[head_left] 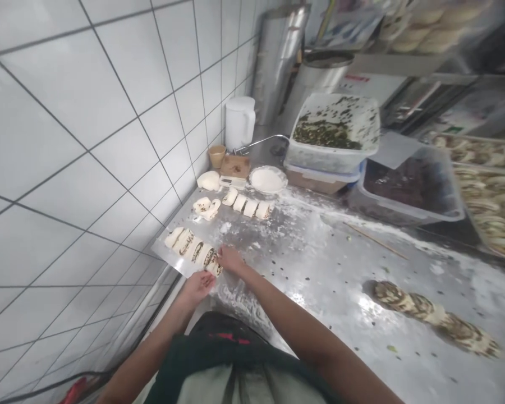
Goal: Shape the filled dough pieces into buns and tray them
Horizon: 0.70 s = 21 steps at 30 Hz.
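Near the left end of the metal worktop (286, 247), both my hands are at the near end of a row of cut dough roll pieces (186, 242) with a dark green filling. My left hand (200, 285) has its fingers closed on the near side of the end dough piece (212, 269). From the other side my right hand (231, 260) pinches the same piece, its fingertips partly hidden. Behind lie a second row of cut rolls (247, 205), a loose folded dough piece (206, 207) and a plain dough lump (209, 180).
A small scale (233, 181), a flour plate (268, 179) and a white jug (239, 120) stand by the tiled wall (101, 185). Filling sits in a plastic tub (332, 147). A thin stick (376, 240) and a twisted filled dough (435, 317) lie to the right.
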Available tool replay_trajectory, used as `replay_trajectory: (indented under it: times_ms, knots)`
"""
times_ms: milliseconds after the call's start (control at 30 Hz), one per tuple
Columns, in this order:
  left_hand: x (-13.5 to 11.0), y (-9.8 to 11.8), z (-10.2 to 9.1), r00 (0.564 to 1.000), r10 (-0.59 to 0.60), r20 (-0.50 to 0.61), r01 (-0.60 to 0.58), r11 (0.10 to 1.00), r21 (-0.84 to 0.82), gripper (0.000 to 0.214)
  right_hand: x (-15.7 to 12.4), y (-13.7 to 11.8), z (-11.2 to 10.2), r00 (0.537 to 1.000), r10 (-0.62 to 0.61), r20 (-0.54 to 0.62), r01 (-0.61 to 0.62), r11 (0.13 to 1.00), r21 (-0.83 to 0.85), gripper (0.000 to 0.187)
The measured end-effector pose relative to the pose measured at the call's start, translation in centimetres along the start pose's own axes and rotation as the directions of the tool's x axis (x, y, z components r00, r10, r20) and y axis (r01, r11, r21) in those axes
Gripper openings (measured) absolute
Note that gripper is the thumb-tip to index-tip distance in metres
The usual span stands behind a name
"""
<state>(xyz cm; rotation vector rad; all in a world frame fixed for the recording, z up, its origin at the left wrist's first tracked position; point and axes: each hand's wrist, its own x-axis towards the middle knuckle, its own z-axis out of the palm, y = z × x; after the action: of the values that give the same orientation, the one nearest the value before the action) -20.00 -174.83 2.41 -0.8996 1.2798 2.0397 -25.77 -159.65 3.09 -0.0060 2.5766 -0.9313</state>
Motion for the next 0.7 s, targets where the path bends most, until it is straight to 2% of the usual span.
replay_trajectory:
  times_ms: [100, 167, 267, 400, 467, 567, 633, 700]
  knots:
    - [-0.3, 0.5, 1.1, 0.994, 0.016, 0.106, -0.021, 0.999, 0.044, 0.021, -1.7, 1.0, -1.5, 0.999, -0.026, -0.036, 0.033, 0.980, 0.194, 0.033]
    - [-1.2, 1.0, 2.7, 0.971, 0.064, 0.230, -0.087, 0.992, 0.092, 0.026, -3.8, 2.1, -3.8, 0.991, -0.072, -0.112, 0.110, 0.916, 0.386, 0.045]
    - [-3.3, 1.9, 6.4, 0.894, 0.042, 0.445, -0.165, 0.956, 0.241, 0.037, -8.1, 3.7, -8.8, 0.972, -0.162, -0.171, 0.230, 0.814, 0.534, 0.039]
    - [-6.4, 2.9, 12.2, 0.746, -0.134, 0.652, -0.251, 0.851, 0.461, 0.045, -15.1, 5.9, -15.5, 0.918, -0.331, -0.219, 0.397, 0.753, 0.525, 0.033]
    - [-7.6, 2.9, 14.9, 0.677, -0.203, 0.708, -0.337, 0.769, 0.543, 0.044, -18.2, 7.2, -17.5, 0.914, -0.293, -0.281, 0.403, 0.737, 0.543, 0.031]
    - [-9.1, 2.0, 18.5, 0.606, -0.264, 0.750, -0.440, 0.675, 0.592, 0.041, -21.8, 9.5, -18.5, 0.907, -0.126, -0.402, 0.378, 0.665, 0.644, 0.026]
    - [-10.1, 1.2, 20.7, 0.571, -0.307, 0.761, -0.454, 0.654, 0.605, 0.039, -23.7, 11.0, -18.6, 0.868, -0.019, -0.497, 0.409, 0.595, 0.692, 0.025]
    - [-11.1, 0.3, 22.7, 0.541, -0.368, 0.757, -0.432, 0.650, 0.625, 0.035, -25.5, 12.2, -18.4, 0.810, 0.050, -0.584, 0.470, 0.540, 0.698, 0.023]
